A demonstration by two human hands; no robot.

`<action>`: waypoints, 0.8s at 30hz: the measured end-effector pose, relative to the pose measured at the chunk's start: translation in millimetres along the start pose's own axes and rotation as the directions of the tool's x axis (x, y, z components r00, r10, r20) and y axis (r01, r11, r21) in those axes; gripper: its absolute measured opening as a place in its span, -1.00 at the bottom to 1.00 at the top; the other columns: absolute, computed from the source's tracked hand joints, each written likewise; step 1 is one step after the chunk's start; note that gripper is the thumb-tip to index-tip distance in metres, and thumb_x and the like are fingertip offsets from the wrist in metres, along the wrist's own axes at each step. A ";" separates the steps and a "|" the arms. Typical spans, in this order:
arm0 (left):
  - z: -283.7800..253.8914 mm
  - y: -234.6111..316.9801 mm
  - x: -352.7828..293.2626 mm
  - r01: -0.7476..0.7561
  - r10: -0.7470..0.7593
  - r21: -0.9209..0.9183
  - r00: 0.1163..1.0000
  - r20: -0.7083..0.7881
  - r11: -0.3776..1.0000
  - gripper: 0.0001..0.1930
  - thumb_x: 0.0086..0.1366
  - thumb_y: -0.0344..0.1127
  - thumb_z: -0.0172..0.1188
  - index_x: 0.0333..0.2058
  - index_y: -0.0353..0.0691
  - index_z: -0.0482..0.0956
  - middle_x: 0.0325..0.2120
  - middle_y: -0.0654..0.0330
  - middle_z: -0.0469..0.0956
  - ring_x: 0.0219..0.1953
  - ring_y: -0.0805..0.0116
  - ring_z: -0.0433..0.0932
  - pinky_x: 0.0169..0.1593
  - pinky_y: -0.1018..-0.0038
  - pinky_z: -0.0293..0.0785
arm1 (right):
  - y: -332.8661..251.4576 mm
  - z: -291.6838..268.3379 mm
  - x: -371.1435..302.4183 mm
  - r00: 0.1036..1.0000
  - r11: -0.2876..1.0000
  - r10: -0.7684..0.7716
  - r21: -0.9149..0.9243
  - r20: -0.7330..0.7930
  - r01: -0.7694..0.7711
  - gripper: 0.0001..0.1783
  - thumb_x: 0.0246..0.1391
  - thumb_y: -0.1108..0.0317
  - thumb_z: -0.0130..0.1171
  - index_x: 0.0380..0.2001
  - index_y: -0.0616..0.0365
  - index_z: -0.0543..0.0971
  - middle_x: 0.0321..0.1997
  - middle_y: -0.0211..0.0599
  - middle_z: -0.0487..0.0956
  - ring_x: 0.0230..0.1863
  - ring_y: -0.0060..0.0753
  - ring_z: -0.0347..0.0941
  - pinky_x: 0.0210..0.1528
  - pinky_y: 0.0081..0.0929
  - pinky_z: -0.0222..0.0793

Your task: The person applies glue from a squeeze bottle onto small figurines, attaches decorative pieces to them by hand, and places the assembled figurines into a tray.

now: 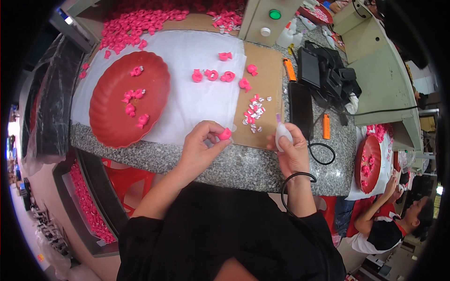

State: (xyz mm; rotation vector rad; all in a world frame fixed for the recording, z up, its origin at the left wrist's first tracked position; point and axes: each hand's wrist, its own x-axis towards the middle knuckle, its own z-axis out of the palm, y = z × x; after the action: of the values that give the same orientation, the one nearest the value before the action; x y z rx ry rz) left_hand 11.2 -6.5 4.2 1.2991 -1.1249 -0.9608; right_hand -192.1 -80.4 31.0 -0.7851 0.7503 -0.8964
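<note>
Between thumb and fingers, my left hand (pixel 205 143) pinches a small pink plastic part (pixel 225 134) over the table's front edge. My right hand (pixel 294 149) grips a white squeeze bottle (pixel 284 135) with its thin purplish nozzle pointing up and away. Beyond the hands, a heap of small white and pink pieces (pixel 254 111) lies on brown cardboard (pixel 267 84). Several pink figure-like parts (pixel 228 76) rest on the white sheet and the cardboard. To the left, a red scalloped tray (pixel 104 112) holds a few more pink parts.
A large pile of pink parts (pixel 136 28) fills the back of the table. Orange lighters (pixel 326 126), a dark phone-like slab (pixel 301 105) and black cables lie at right. A crate of pink parts (pixel 91 206) stands below left. Another person (pixel 389 220) works at far right.
</note>
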 end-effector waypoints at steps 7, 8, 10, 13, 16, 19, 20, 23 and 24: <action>8.3 -1.0 -3.6 -0.041 0.042 0.022 0.997 -0.059 0.999 -0.78 -0.10 -0.55 0.23 -0.44 -0.28 0.39 -0.43 0.25 0.41 -0.49 0.56 0.30 -0.35 0.65 0.29 | -29.0 -30.9 -26.2 0.968 0.872 -0.191 -0.480 -0.164 0.091 -0.79 -0.21 0.50 0.10 -0.40 0.18 0.38 -0.47 -0.35 0.44 -0.45 -0.48 0.40 -0.38 -0.59 0.30; 9.7 -1.5 -3.5 -0.033 0.035 0.029 0.997 -0.062 0.999 -0.78 -0.10 -0.55 0.23 -0.44 -0.28 0.39 -0.43 0.25 0.41 -0.49 0.56 0.29 -0.36 0.65 0.29 | -28.9 -32.9 -31.1 0.961 0.706 -0.173 -0.708 -0.217 -0.033 -0.82 -0.21 0.47 0.11 -0.43 0.18 0.41 -0.48 -0.36 0.43 -0.46 -0.51 0.38 -0.40 -0.61 0.28; 13.7 -2.6 -3.4 -0.033 0.034 0.023 0.998 -0.047 0.999 -0.78 -0.10 -0.54 0.23 -0.44 -0.27 0.39 -0.43 0.25 0.41 -0.49 0.56 0.29 -0.36 0.65 0.29 | -27.5 -34.0 -36.4 0.977 0.526 -0.094 -0.843 -0.193 -0.115 -0.79 -0.23 0.37 0.18 -0.45 0.19 0.46 -0.45 -0.29 0.44 -0.43 -0.38 0.41 -0.40 -0.52 0.30; 17.5 -0.6 -4.9 -0.040 0.042 0.034 0.998 -0.042 0.999 -0.78 -0.10 -0.54 0.24 -0.44 -0.27 0.39 -0.43 0.25 0.41 -0.50 0.55 0.28 -0.36 0.65 0.29 | -22.4 -32.7 -41.7 0.985 0.042 -0.171 -0.999 -0.036 -0.030 -0.72 -0.24 0.27 0.21 -0.40 0.18 0.51 -0.38 -0.14 0.42 -0.35 -0.04 0.38 -0.30 -0.31 0.30; 20.3 -1.1 -5.9 -0.049 0.051 0.056 0.998 -0.042 0.997 -0.78 -0.10 -0.54 0.24 -0.44 -0.27 0.40 -0.44 0.24 0.41 -0.50 0.54 0.28 -0.37 0.64 0.29 | -19.0 -48.0 -43.0 0.982 0.040 -0.186 -0.999 -0.014 -0.007 -0.77 -0.21 0.28 0.18 -0.44 0.19 0.52 -0.39 -0.15 0.42 -0.35 -0.05 0.39 -0.31 -0.31 0.30; 22.8 0.4 -5.5 -0.081 0.084 0.083 0.996 -0.028 0.993 -0.77 -0.09 -0.54 0.24 -0.42 -0.27 0.40 -0.43 0.23 0.41 -0.50 0.54 0.31 -0.37 0.63 0.31 | -17.5 -46.7 -39.4 0.960 0.173 -0.271 -0.977 0.076 0.127 -0.81 -0.23 0.36 0.21 -0.48 0.21 0.52 -0.42 -0.20 0.45 -0.37 -0.20 0.42 -0.32 -0.41 0.32; 24.1 0.8 -6.6 -0.111 0.113 0.093 0.993 -0.017 0.990 -0.77 -0.09 -0.53 0.24 -0.42 -0.27 0.40 -0.42 0.22 0.41 -0.50 0.53 0.32 -0.37 0.63 0.32 | -18.0 -44.8 -39.3 0.931 0.307 -0.330 -0.915 0.157 0.263 -0.83 -0.23 0.40 0.21 -0.49 0.21 0.51 -0.44 -0.24 0.46 -0.38 -0.29 0.43 -0.32 -0.46 0.32; 28.3 -1.3 -9.5 -0.100 0.103 0.080 0.994 -0.042 0.992 -0.79 -0.07 -0.52 0.23 -0.42 -0.28 0.41 -0.40 0.19 0.42 -0.46 0.51 0.39 -0.35 0.61 0.35 | -11.5 -12.0 -41.8 0.999 0.754 0.019 -0.656 -0.038 -0.039 -0.89 -0.12 0.44 0.15 -0.46 0.22 0.51 -0.50 -0.40 0.49 -0.53 -0.62 0.38 -0.46 -0.69 0.31; 29.4 -3.0 -10.1 -0.099 0.103 0.082 0.994 -0.041 0.992 -0.79 -0.07 -0.52 0.23 -0.42 -0.28 0.41 -0.40 0.19 0.42 -0.46 0.51 0.39 -0.35 0.61 0.35 | -5.7 0.5 -38.2 0.995 0.825 0.089 -0.556 -0.043 -0.098 -0.88 -0.11 0.44 0.14 -0.44 0.23 0.50 -0.48 -0.39 0.50 -0.54 -0.63 0.38 -0.49 -0.71 0.31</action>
State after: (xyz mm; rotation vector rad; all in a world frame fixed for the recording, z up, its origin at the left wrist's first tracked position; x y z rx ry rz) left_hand -19.3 -3.4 -1.3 1.3090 -1.1925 -0.8153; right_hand -210.0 -49.1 44.8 -1.2469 1.0786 -0.5896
